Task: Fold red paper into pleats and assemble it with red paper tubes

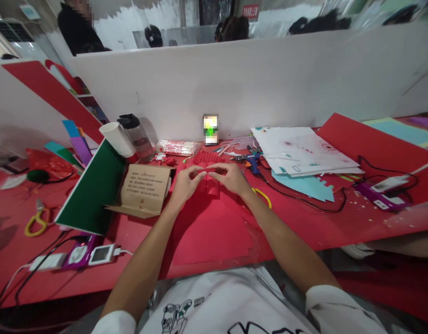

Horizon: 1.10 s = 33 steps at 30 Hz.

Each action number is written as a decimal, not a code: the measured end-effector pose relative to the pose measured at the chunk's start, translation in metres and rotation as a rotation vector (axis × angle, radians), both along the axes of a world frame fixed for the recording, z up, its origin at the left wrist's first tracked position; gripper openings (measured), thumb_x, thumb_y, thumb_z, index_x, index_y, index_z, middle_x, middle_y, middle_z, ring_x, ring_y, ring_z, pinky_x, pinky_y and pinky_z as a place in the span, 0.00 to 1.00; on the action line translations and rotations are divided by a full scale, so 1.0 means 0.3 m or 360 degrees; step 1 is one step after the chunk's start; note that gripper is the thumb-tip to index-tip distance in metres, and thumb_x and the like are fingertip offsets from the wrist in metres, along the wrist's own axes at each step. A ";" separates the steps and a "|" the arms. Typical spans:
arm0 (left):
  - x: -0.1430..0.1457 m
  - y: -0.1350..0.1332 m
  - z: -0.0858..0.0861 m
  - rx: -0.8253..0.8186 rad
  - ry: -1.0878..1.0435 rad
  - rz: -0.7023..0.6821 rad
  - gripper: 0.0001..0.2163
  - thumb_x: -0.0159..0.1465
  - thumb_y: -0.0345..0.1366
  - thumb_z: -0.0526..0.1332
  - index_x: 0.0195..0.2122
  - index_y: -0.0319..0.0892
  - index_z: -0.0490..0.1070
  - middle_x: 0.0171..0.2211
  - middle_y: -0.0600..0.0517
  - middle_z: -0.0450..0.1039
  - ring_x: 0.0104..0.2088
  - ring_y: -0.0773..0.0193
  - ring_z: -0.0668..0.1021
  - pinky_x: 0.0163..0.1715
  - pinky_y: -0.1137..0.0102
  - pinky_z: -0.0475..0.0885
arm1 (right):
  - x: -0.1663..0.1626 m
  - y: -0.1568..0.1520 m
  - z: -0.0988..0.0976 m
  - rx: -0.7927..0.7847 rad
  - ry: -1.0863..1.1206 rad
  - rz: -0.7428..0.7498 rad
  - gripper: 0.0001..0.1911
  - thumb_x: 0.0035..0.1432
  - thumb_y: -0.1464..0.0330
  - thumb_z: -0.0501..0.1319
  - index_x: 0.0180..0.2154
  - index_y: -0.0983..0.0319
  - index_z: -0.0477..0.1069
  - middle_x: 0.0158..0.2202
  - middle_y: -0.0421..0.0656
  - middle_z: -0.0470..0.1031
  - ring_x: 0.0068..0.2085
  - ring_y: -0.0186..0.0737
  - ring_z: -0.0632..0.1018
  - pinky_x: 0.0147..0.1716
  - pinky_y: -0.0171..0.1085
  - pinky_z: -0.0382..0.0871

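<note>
Over the middle of the table, my left hand (187,182) and my right hand (233,177) meet, thumbs and fingertips pinched on a folded strip of red paper (210,170). A pleated piece of red paper (205,157) shows just behind the fingers. Beneath them lies a flat red sheet (214,232); red on red makes the edges hard to part. To the right of my right wrist, yellow-handled scissors (264,197) are partly hidden by the forearm. A blue glue gun (252,163) rests beyond that hand. An opened cardboard box (144,188) is left of my left hand.
A lit phone (210,130) leans on the white partition (179,93). Left are a water bottle (140,141), a white roll (118,139), a green board (95,190) and a power strip (79,253). Right are white sheets (300,150) and another power strip (384,197) with cables.
</note>
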State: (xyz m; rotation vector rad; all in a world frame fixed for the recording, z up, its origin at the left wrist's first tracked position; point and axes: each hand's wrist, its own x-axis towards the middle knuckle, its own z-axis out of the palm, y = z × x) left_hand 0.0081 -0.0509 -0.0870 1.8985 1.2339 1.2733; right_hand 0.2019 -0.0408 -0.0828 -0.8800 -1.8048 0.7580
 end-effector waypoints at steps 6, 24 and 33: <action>0.002 -0.009 0.007 -0.0021 -0.0037 0.0006 0.11 0.63 0.42 0.64 0.36 0.39 0.80 0.26 0.53 0.76 0.27 0.66 0.73 0.32 0.71 0.67 | -0.001 0.005 -0.004 -0.0067 0.0094 0.0096 0.13 0.59 0.60 0.66 0.41 0.62 0.81 0.40 0.46 0.84 0.41 0.42 0.82 0.44 0.39 0.74; -0.015 -0.008 0.014 0.0086 0.0035 -0.0076 0.13 0.64 0.41 0.65 0.46 0.44 0.82 0.43 0.47 0.83 0.40 0.59 0.82 0.43 0.65 0.76 | 0.006 0.015 -0.006 -0.0352 0.0225 0.0112 0.15 0.55 0.58 0.68 0.36 0.63 0.82 0.33 0.45 0.83 0.30 0.39 0.80 0.35 0.37 0.74; -0.014 0.008 -0.009 0.0080 -0.0104 -0.0050 0.10 0.61 0.38 0.68 0.43 0.44 0.84 0.35 0.49 0.82 0.33 0.64 0.78 0.37 0.68 0.73 | 0.005 0.015 -0.006 -0.0440 0.0236 0.0163 0.18 0.54 0.55 0.68 0.39 0.64 0.81 0.35 0.46 0.83 0.31 0.39 0.81 0.36 0.38 0.75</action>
